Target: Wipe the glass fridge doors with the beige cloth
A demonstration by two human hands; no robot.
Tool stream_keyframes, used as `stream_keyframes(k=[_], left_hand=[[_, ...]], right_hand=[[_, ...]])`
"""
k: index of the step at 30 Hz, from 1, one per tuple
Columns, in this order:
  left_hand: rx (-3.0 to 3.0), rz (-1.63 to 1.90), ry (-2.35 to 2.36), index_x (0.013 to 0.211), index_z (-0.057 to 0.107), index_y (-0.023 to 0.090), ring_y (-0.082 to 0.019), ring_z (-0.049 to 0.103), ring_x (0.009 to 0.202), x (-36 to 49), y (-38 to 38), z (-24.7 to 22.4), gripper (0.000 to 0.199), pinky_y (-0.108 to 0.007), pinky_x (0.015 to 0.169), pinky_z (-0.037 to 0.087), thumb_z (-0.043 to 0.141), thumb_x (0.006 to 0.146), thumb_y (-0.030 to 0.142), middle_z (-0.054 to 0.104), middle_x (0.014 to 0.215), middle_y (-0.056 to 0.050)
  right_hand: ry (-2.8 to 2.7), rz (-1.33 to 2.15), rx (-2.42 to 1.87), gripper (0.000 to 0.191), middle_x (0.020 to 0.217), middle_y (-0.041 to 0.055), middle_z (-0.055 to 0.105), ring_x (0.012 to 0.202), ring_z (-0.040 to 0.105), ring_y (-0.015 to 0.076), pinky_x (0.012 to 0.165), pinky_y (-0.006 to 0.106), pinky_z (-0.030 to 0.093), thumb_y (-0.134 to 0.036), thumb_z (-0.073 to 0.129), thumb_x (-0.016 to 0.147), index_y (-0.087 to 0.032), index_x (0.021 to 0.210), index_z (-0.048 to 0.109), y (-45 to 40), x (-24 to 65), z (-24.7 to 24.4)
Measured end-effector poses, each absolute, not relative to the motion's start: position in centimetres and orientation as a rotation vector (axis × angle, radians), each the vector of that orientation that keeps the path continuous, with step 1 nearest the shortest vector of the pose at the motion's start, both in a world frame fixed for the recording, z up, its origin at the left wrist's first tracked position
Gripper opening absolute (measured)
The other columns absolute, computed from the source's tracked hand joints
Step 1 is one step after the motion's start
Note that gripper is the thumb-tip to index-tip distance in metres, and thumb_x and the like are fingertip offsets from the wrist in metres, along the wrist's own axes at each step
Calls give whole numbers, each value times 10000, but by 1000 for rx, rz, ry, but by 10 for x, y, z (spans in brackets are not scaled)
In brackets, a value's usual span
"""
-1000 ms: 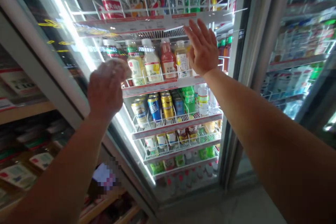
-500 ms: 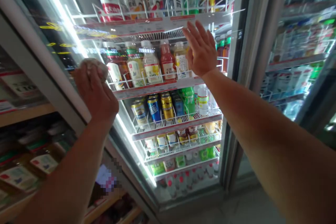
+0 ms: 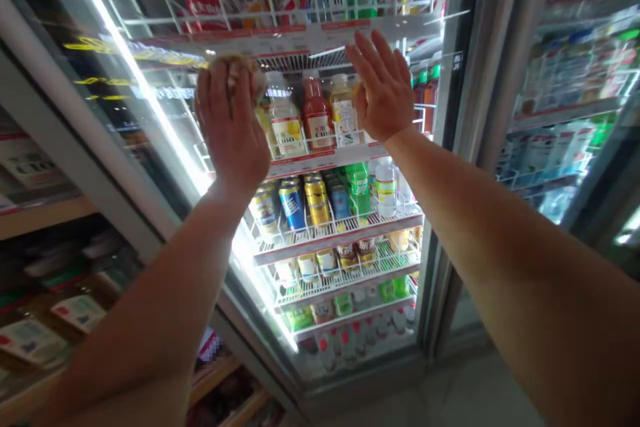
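A crumpled, pale cloth [image 3: 257,80] is under the fingers of my left hand [image 3: 233,127], which presses it against the glass door [image 3: 165,213] of a lit drinks fridge. My right hand [image 3: 387,93] lies with its fingers spread against the glass, farther right, and holds nothing. Behind the glass between the two hands stand a red juice bottle [image 3: 317,113] and a pale yellow one [image 3: 286,117]. My left hand hides the bottles at the left end of that shelf.
Lower wire shelves hold a gold can [image 3: 317,201], a blue can [image 3: 292,205] and several small bottles. The metal door frame [image 3: 450,213] runs down the right side. At the left, a wooden shelf [image 3: 45,217] carries bottled drinks. Another glass-fronted fridge [image 3: 565,93] stands at the right.
My left hand has slid the cloth to the right and upward across the glass, now covering the left bottles. My right hand has hardly moved.
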State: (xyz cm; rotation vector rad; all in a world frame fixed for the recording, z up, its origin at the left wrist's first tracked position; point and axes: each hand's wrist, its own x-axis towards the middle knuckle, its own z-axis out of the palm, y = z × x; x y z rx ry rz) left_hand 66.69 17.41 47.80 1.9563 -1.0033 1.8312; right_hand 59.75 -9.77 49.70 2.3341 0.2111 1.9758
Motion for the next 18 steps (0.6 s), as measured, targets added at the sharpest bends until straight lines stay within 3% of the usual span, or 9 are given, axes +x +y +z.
stream_keyframes(k=[2, 3, 6, 8, 12, 14, 16, 18], left_hand=[[2018, 1802, -1085, 1631, 197, 169, -235, -91, 1579, 662, 157, 464, 725, -558, 1296, 38, 433, 974, 364, 218, 1692, 11], [2044, 1773, -1159, 1630, 211, 167, -239, -86, 1580, 658, 148, 454, 725, -568, 1296, 52, 440, 968, 353, 247, 1685, -14], [2049, 1690, -1400, 1599, 325, 229, -258, 118, 1582, 648, 132, 439, 635, -573, 1286, 172, 425, 975, 291, 367, 1635, -45], [2032, 1702, -1411, 1587, 343, 271, -256, 165, 1572, 650, 129, 453, 599, -568, 1283, 185, 414, 992, 290, 359, 1638, -19], [1970, 1817, -1191, 1632, 175, 214, -195, -58, 1577, 668, 123, 502, 641, -538, 1309, 8, 388, 1034, 302, 149, 1704, 51], [1928, 1884, -1102, 1640, 79, 164, -174, -188, 1552, 670, 112, 508, 686, -541, 1302, -69, 387, 1041, 298, 134, 1706, 45], [1928, 1883, -1029, 1636, 156, 188, -159, -168, 1559, 664, 97, 498, 625, -518, 1314, -16, 353, 1051, 281, 168, 1702, 36], [1985, 1807, -1075, 1603, 301, 261, -166, -37, 1584, 653, 86, 485, 550, -497, 1318, 88, 317, 1053, 273, 214, 1692, 40]], right_hand=[[229, 1999, 2353, 624, 1660, -55, 328, 1575, 183, 163, 1312, 475, 158, -214, 353, 936, -264, 1559, 370, -98, 599, 497], [232, 2003, 2353, 620, 1659, -52, 331, 1575, 187, 165, 1312, 469, 156, -212, 349, 940, -259, 1558, 375, -97, 598, 497], [202, 1987, 2343, 596, 1655, -68, 338, 1570, 202, 145, 1311, 416, 175, -216, 310, 969, -296, 1554, 388, -95, 593, 497], [176, 1970, 2350, 582, 1650, -85, 340, 1568, 207, 135, 1309, 413, 191, -229, 290, 983, -329, 1548, 392, -94, 589, 497], [201, 1969, 2391, 584, 1654, -123, 311, 1574, 186, 141, 1314, 450, 171, -253, 286, 990, -360, 1559, 360, -94, 588, 498], [203, 1976, 2412, 599, 1647, -166, 298, 1575, 172, 133, 1317, 444, 168, -264, 290, 982, -423, 1557, 343, -95, 590, 498], [190, 1973, 2399, 608, 1647, -155, 306, 1573, 175, 126, 1318, 429, 179, -260, 292, 974, -419, 1558, 349, -96, 591, 498], [184, 1967, 2359, 597, 1651, -99, 326, 1570, 189, 128, 1315, 414, 191, -263, 291, 977, -349, 1561, 376, -97, 591, 498]])
